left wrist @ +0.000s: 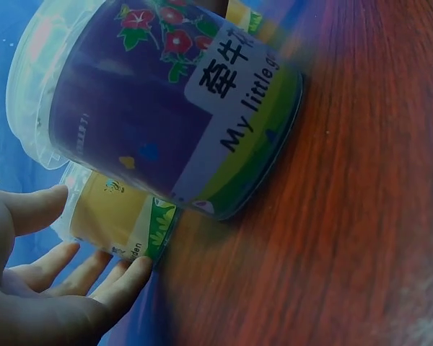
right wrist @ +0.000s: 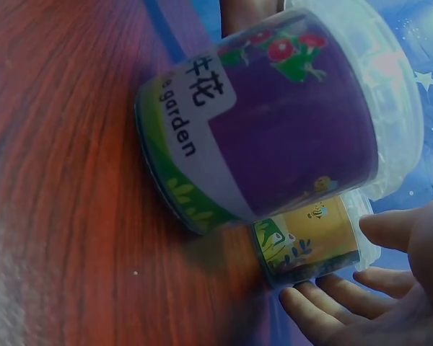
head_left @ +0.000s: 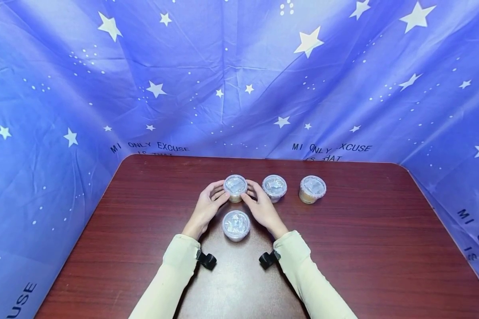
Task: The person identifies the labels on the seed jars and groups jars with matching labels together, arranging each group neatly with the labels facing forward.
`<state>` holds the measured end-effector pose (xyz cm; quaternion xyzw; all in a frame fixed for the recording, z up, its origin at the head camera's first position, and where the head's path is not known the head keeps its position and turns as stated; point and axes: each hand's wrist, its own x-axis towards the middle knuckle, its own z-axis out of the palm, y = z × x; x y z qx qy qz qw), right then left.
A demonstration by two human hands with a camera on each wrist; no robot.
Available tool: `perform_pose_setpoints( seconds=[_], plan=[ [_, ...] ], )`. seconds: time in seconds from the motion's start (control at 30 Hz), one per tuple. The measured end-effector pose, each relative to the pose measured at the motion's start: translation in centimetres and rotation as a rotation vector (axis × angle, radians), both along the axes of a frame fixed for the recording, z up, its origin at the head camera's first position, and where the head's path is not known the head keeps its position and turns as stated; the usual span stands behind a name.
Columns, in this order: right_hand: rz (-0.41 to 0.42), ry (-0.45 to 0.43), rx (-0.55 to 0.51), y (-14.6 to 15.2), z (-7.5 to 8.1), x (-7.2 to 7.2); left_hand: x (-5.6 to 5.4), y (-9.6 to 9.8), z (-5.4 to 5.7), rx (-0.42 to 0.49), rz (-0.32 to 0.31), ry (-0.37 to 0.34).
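A yellow-labelled lidded plastic tub [head_left: 235,185] stands on the table between both hands. From its left side, my left hand [head_left: 208,204] holds it, thumb towards the front and fingers around the side. Opposite, my right hand [head_left: 262,207] holds the same tub, with its thumb at the front right. In the left wrist view, fingertips reach the base of the yellow tub [left wrist: 115,216]; the right wrist view shows the thumb by its lid [right wrist: 368,223]. Nearer to me, between the wrists, is a purple-labelled tub [head_left: 236,226] reading "My little garden", untouched.
Just right of my right hand's fingers stands another clear-lidded tub [head_left: 275,187]. Farther right is one more tub with a yellowish side [head_left: 312,189]. The reddish-brown wooden table [head_left: 367,239] is bordered by a blue star-patterned cloth [head_left: 207,79] at the back and sides.
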<state>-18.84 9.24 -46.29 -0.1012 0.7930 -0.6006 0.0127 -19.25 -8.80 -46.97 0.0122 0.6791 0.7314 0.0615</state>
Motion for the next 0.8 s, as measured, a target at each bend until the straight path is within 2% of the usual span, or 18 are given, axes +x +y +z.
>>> perform_pose_setpoints(
  seconds=[0.27, 0.6, 0.8],
  plan=[
    [-0.017, 0.012, 0.027, -0.1, 0.3, 0.0, 0.3, -0.1, 0.7, -0.029, 0.024, 0.025],
    [-0.004, 0.041, -0.003, 0.3, 2.7, 0.8, 0.9, -0.4, 2.7, -0.02, 0.044, 0.048],
    [0.012, 0.026, -0.043, 0.8, 3.9, 1.4, 1.6, -0.1, 3.7, 0.006, 0.063, 0.062]
  ],
)
